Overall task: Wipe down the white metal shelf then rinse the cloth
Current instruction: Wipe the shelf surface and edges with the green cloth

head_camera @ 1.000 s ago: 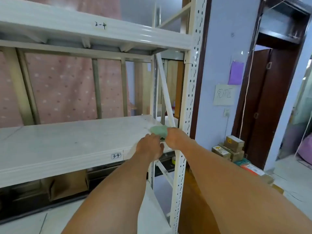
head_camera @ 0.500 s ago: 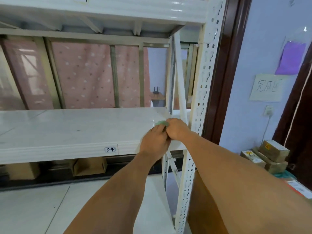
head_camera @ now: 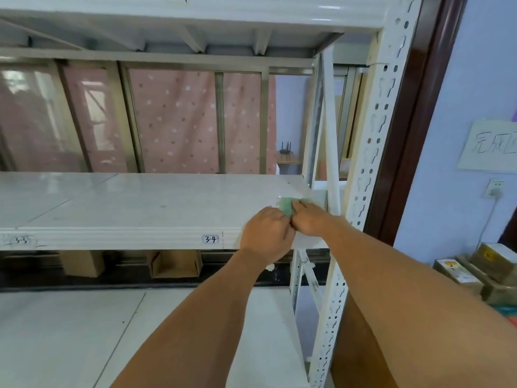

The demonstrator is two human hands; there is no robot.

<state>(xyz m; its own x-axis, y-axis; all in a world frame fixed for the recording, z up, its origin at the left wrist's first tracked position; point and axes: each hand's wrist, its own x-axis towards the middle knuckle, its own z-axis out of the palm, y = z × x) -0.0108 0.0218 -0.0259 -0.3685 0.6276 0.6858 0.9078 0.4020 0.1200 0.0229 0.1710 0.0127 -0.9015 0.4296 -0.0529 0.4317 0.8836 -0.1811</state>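
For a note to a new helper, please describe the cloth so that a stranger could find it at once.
Find the white metal shelf and follow its middle board to the right end, beside the perforated post. There the left hand and right hand hold a small cloth together. It is pale green, the only green thing against that white board.

Pale green cloth (head_camera: pixel 286 206), white shelf (head_camera: pixel 140 203), pink dotted curtain (head_camera: pixel 179 121)
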